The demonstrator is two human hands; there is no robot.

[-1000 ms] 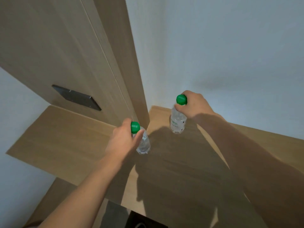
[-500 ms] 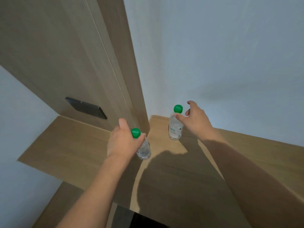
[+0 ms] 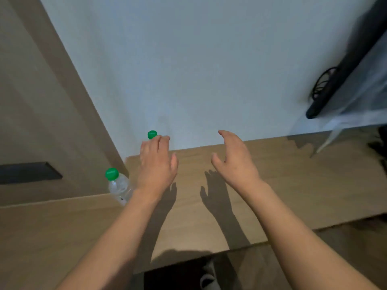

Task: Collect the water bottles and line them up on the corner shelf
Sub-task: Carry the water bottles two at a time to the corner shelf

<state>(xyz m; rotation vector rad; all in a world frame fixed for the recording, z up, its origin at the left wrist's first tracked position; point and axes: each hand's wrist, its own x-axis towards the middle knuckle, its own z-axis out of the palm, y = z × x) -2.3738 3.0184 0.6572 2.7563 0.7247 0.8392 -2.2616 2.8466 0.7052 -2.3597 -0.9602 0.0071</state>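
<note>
both hands (image 3: 156,164) (image 3: 234,158) now off the bottles (image 3: 119,185) (image 3: 152,134), open above shelf (image 3: 282,185)

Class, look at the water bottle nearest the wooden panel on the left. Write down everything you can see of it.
The near water bottle is small, of clear plastic, with a round green screw cap. It stands upright on the wooden corner shelf, beside the edge of the brown wall panel. Its lower part is hidden behind the left forearm, so its base cannot be seen. The left hand is open above the shelf and does not hold it.
</note>
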